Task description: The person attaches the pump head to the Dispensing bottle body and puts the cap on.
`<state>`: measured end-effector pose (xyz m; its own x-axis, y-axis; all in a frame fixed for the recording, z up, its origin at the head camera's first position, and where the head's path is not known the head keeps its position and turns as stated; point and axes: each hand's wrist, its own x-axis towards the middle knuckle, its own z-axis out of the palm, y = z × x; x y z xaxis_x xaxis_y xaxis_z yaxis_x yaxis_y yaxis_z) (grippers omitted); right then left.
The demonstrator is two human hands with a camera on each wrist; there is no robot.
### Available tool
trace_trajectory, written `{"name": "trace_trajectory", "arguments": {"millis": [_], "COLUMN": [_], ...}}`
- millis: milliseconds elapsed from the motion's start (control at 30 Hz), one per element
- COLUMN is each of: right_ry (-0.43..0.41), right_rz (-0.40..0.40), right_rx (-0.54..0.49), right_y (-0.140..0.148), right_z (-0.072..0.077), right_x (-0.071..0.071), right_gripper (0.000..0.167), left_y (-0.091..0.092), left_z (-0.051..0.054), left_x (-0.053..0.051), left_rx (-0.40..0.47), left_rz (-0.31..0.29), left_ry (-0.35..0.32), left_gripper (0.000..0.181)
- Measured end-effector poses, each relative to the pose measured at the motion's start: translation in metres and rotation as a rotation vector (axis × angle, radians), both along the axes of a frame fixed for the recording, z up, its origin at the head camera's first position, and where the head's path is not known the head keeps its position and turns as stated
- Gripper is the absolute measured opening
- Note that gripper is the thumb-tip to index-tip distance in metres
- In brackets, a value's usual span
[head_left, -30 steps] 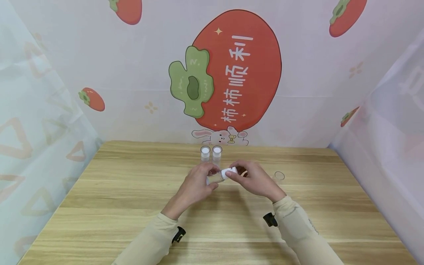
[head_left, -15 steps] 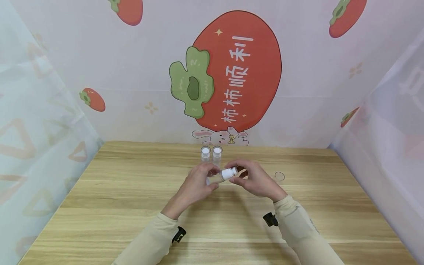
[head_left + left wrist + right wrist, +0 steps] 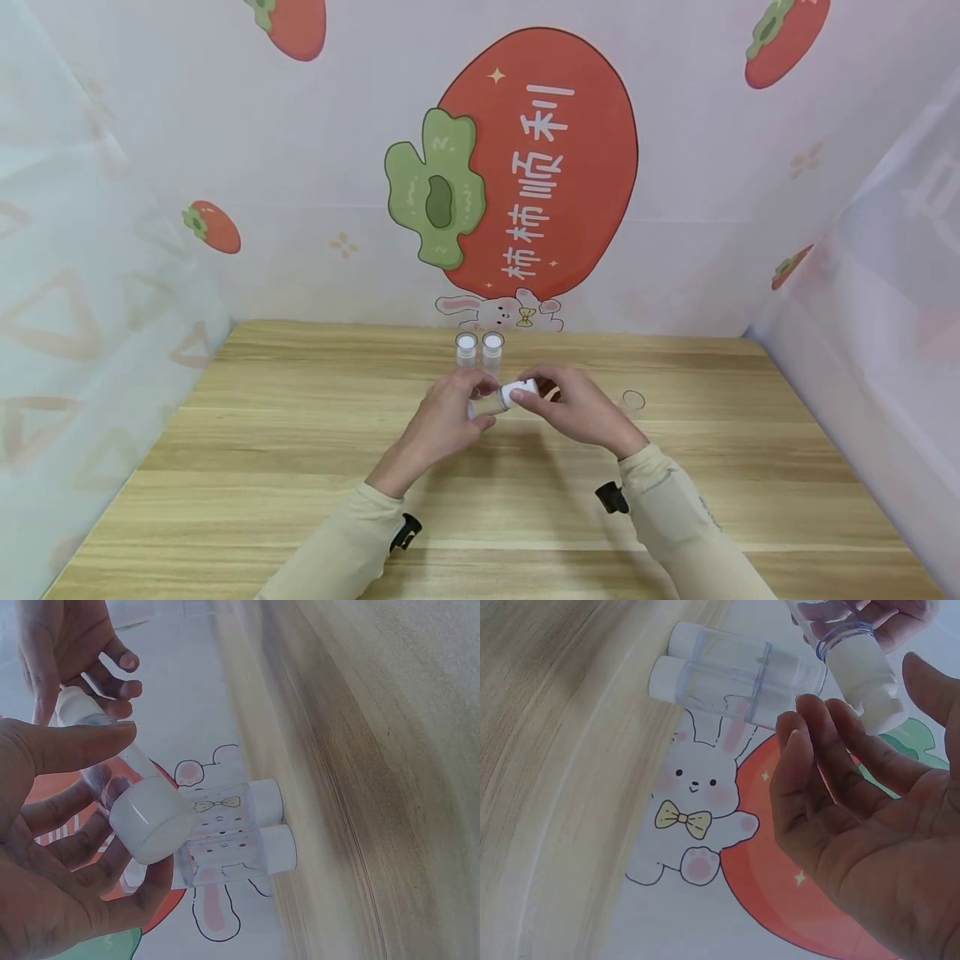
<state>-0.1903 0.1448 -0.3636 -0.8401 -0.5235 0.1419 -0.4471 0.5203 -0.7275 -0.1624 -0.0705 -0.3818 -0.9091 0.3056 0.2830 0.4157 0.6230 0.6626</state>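
A clear pump bottle point(image 3: 489, 406) with a white base and a white pump collar point(image 3: 519, 390) is held tilted above the table. My left hand point(image 3: 450, 412) grips its body; in the left wrist view, thumb and fingers wrap around the bottle near its white base point(image 3: 152, 820). In the head view, my right hand point(image 3: 579, 408) pinches the white collar, thumb on its near side. The right wrist view shows that hand's fingers beside the white pump top point(image 3: 865, 682) and its thumb standing off. Behind the hands, two similar bottles point(image 3: 467, 348) stand upright side by side.
A clear round cap point(image 3: 633, 401) sits on the wooden table point(image 3: 300, 467), right of my right hand. A printed cloth backdrop point(image 3: 315, 133) with persimmons and a rabbit rises behind the table, and cloth walls stand at both sides.
Half a second ago my right thumb and fingers were spread off the collar; now they are back on it, as one second ago. My left hand has stayed in place.
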Motion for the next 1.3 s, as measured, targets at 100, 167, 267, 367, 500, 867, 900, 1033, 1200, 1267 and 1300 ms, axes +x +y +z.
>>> {"name": "trace_trajectory", "arguments": {"millis": [100, 167, 267, 367, 500, 867, 900, 1033, 1200, 1267, 1300], "right_ry": [0.01, 0.017, 0.028, 0.033, 0.032, -0.008, -0.009, 0.008, 0.041, 0.048, 0.05], "right_rz": [0.01, 0.03, 0.065, 0.088, 0.088, 0.04, 0.034, 0.032, 0.07, 0.074, 0.074], "right_rx": [-0.023, -0.051, -0.072, -0.077, -0.072, -0.021, -0.02, -0.036, -0.059, -0.056, -0.051], "right_y": [0.0025, 0.0042, 0.0056, 0.0058, 0.0051, 0.0009, 0.0013, 0.0034, 0.0048, 0.0048, 0.0047], "right_z": [0.0007, 0.0009, 0.0016, 0.0024, 0.0028, 0.0016, 0.0013, 0.0011, 0.0025, 0.0026, 0.0025], "right_x": [0.0006, 0.0007, 0.0004, 0.0001, -0.0002, 0.0002, 0.0003, 0.0013, 0.0027, 0.0026, 0.0024], "right_gripper": [0.033, 0.038, 0.038, 0.034, 0.028, 0.02, 0.023, 0.035, 0.035, 0.031, 0.029], "left_y": [0.0, 0.0001, 0.0002, 0.0004, 0.0003, -0.0003, -0.0002, 0.0, 0.0006, 0.0009, 0.001], "left_z": [-0.0003, -0.0001, 0.0001, 0.0003, 0.0006, 0.0, -0.0002, -0.0005, -0.0003, -0.0002, -0.0001], "left_x": [-0.0002, -0.0003, -0.0004, -0.0004, -0.0003, 0.0, 0.0, 0.0, -0.0006, -0.0007, -0.0007], "left_rx": [-0.001, 0.0, 0.006, 0.014, 0.016, 0.027, 0.021, 0.019, 0.025, 0.026, 0.027], "left_rz": [0.0, -0.001, -0.004, -0.005, -0.007, -0.006, -0.007, -0.004, -0.008, -0.012, -0.012], "left_ry": [0.004, 0.004, -0.004, -0.017, -0.024, -0.033, -0.028, -0.017, -0.008, -0.006, -0.006], "left_gripper": [0.034, 0.033, 0.033, 0.033, 0.033, 0.034, 0.034, 0.034, 0.033, 0.034, 0.034]}}
